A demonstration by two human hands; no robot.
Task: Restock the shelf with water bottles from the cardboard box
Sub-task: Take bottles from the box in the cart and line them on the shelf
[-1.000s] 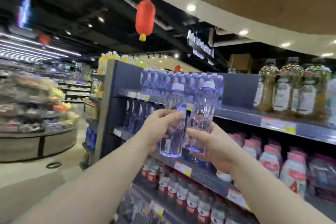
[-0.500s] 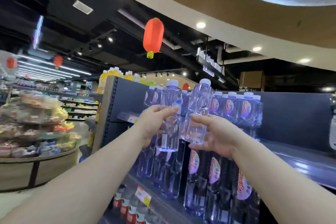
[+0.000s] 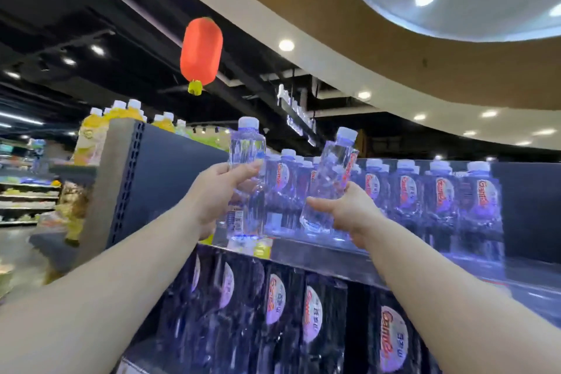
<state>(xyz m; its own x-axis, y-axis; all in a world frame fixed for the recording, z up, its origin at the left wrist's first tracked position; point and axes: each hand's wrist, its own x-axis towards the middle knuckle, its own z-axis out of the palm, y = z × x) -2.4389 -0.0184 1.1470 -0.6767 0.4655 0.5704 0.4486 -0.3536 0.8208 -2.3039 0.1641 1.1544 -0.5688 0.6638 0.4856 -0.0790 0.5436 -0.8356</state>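
Observation:
My left hand (image 3: 215,194) grips a clear water bottle (image 3: 246,158) with a white cap, upright, its base just above the front edge of the top shelf (image 3: 318,255). My right hand (image 3: 343,209) holds a second clear bottle (image 3: 332,173) by its lower part, tilted to the right, in front of the row of shelved water bottles (image 3: 440,194) with red-lettered labels. The cardboard box is out of view.
Larger water bottles (image 3: 309,310) fill the shelf below. The shelf's grey end panel (image 3: 121,179) stands at the left, with yellow drink bottles (image 3: 121,112) on top behind it. A red lantern (image 3: 201,51) hangs overhead. Other store shelves (image 3: 27,194) lie far left.
The view has risen and closed in on the top shelf. Both hands have carried their bottles up and forward to the top shelf's front, and the bottles have spread apart.

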